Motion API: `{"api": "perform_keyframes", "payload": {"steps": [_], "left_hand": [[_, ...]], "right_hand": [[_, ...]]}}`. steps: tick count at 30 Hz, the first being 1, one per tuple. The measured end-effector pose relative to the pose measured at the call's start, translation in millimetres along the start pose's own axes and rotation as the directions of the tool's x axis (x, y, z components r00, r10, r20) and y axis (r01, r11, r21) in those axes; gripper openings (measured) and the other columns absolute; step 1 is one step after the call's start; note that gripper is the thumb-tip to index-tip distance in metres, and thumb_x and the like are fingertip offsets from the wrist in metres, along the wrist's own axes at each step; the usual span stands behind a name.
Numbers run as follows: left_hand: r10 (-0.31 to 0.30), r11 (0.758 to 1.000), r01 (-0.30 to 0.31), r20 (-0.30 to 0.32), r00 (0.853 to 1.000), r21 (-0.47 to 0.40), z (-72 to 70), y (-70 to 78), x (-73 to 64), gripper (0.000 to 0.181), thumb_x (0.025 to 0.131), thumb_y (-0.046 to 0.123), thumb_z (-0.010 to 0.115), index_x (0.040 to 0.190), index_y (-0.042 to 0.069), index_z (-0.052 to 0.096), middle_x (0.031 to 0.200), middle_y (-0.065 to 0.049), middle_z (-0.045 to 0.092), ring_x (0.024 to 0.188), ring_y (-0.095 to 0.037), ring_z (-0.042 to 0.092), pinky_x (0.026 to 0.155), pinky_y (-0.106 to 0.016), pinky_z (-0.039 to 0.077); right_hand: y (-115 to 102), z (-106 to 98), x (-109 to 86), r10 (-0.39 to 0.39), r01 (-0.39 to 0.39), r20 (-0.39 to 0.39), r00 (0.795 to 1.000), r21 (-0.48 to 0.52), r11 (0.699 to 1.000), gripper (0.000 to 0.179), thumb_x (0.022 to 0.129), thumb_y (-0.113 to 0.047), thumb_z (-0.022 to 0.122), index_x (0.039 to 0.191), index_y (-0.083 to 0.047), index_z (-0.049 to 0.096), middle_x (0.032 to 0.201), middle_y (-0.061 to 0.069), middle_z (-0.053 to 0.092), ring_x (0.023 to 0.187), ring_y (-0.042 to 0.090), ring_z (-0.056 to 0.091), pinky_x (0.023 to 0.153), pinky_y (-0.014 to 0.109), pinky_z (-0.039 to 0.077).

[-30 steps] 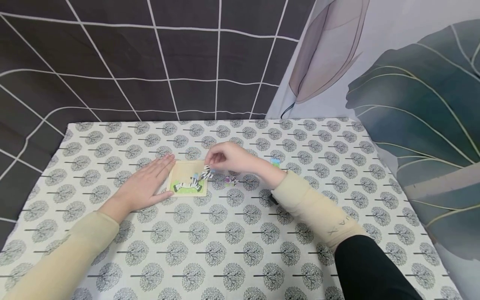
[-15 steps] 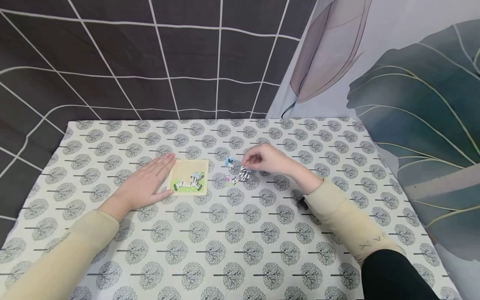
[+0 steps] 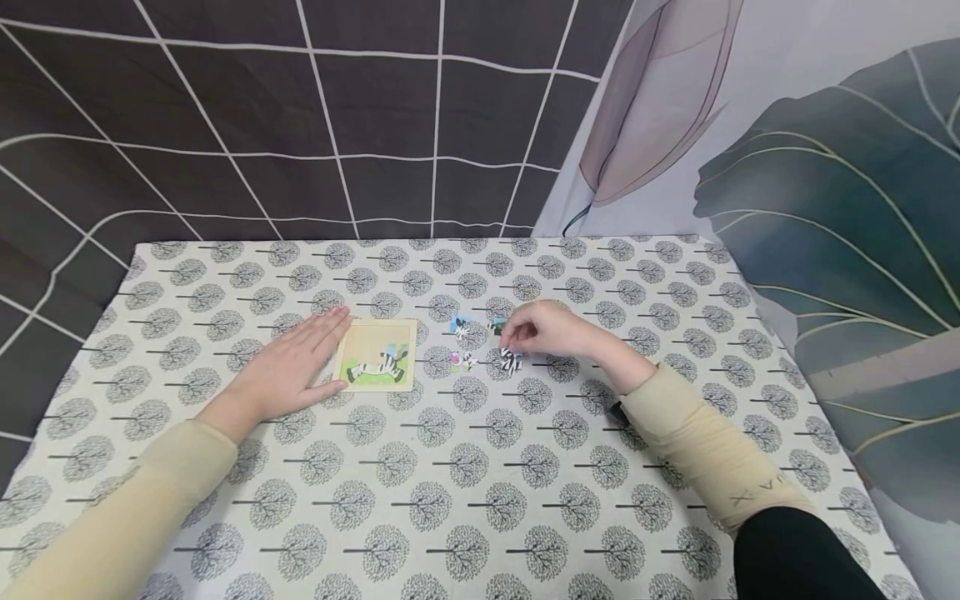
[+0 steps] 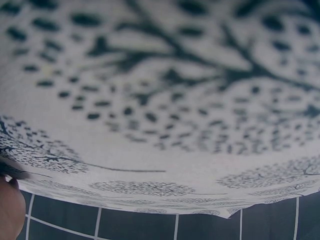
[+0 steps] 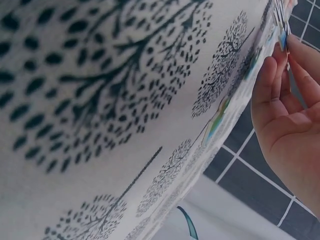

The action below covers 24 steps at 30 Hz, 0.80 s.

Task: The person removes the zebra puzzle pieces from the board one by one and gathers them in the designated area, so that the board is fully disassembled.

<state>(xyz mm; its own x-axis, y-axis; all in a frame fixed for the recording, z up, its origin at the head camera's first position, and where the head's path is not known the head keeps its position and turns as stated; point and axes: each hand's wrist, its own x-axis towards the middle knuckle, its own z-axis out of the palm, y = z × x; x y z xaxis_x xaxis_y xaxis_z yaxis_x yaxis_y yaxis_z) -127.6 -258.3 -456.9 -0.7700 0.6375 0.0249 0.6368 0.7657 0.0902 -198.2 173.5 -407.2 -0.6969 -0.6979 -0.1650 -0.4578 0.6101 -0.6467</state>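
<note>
A square wooden puzzle board lies left of the table's middle. Zebra legs on green grass and a patch of blue fill its lower part, and the upper part shows bare wood. My left hand lies flat with fingers straight against the board's left edge; the left wrist view catches only a bit of it. My right hand pinches a zebra-striped puzzle piece between thumb and fingertips, close over the cloth. The right wrist view shows that piece edge-on at the fingertips.
Loose puzzle pieces lie between board and right hand: a blue one with a zebra part, a pink and striped one, and a green and black one partly behind the fingers. A tree-patterned cloth covers the table. A dark gridded curtain hangs behind.
My right hand has moved right, from the board's right edge to beyond the loose pieces, with the striped puzzle piece still pinched. The left hand and the board have stayed in place.
</note>
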Motion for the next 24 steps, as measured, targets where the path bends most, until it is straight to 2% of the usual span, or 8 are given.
{"api": "perform_keyframes", "payload": {"steps": [5, 24], "left_hand": [[-0.004, 1.000, 0.004, 0.010, 1.000, 0.000, -1.6, 1.0, 0.4, 0.092, 0.105, 0.053, 0.052, 0.167, -0.005, 0.017, 0.176, -0.023, 0.019, 0.163, -0.043, 0.023, 0.134, -0.054, 0.026], [-0.011, 1.000, 0.011, 0.019, 1.000, -0.005, -2.1, 1.6, 0.5, 0.092, 0.105, 0.053, 0.053, 0.167, -0.005, 0.017, 0.176, -0.023, 0.019, 0.163, -0.043, 0.022, 0.134, -0.054, 0.025]], "right_hand": [[1.4, 3.0, 2.2, -0.013, 0.012, -0.025, 1.000, -0.028, 1.000, 0.010, 0.092, -0.001, 0.075, 0.100, -0.005, 0.080, 0.100, 0.008, 0.079, 0.087, 0.016, 0.072, 0.084, 0.024, 0.062], [-0.6, 9.0, 2.8, 0.033, -0.034, -0.035, 0.999, -0.025, 0.999, 0.012, 0.089, -0.001, 0.080, 0.101, -0.003, 0.078, 0.094, 0.008, 0.079, 0.085, 0.016, 0.073, 0.084, 0.026, 0.064]]}}
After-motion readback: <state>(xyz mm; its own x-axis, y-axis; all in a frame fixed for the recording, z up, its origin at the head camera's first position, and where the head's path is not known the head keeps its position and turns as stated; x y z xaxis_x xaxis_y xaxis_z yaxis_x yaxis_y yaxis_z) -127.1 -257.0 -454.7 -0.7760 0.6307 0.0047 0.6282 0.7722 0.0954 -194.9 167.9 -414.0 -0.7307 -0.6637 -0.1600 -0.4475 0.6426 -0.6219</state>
